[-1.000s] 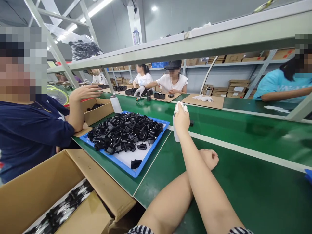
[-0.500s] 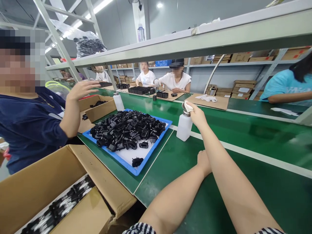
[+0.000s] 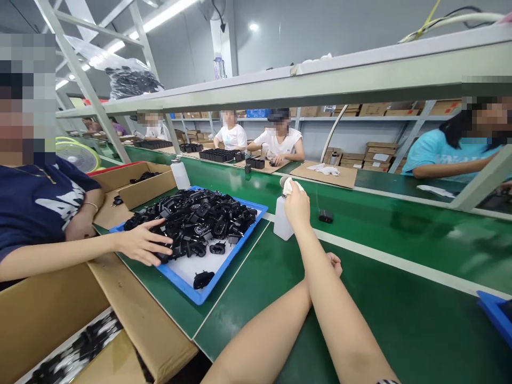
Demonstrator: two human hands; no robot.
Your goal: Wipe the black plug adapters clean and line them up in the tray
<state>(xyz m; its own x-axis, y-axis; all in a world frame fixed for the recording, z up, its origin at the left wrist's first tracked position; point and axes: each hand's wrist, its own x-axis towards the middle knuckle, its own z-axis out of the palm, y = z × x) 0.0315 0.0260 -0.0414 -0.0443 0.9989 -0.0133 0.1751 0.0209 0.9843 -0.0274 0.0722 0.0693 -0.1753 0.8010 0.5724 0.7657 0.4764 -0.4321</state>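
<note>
The right hand (image 3: 298, 205) is out over a white plastic dispenser bottle (image 3: 281, 225), its grip closed on a small white cloth (image 3: 295, 185) that it presses onto the bottle's pump top. The bottle stands upright on the green worktop (image 3: 400, 320), just beside the white line that runs along it and near the corner of a blue tray (image 3: 188, 288). The left hand (image 3: 336, 262) rests on the worktop under the right forearm, curled into a loose fist with nothing seen in it; the forearm hides most of it.

The cloth looks soft and limp and will bunch under the fingertips, so it is best pinched as a wad. The bottle looks light, with thin walls and a smooth skin, likely to tip if pushed off-centre; pressing straight down on the cap, or holding the body low, would suit it.

The tray holds a heap of black plug adapters (image 3: 200, 218), and a co-worker's hand (image 3: 142, 245) lies on the near edge of that heap. An open cardboard box (image 3: 132, 320) sits at the near left. One small black part (image 3: 325, 216) lies alone on the worktop past the bottle, and a second bottle (image 3: 180, 173) stands beyond the tray. A grey shelf beam (image 3: 320, 80) crosses overhead; other people sit working along the far side of the line
</note>
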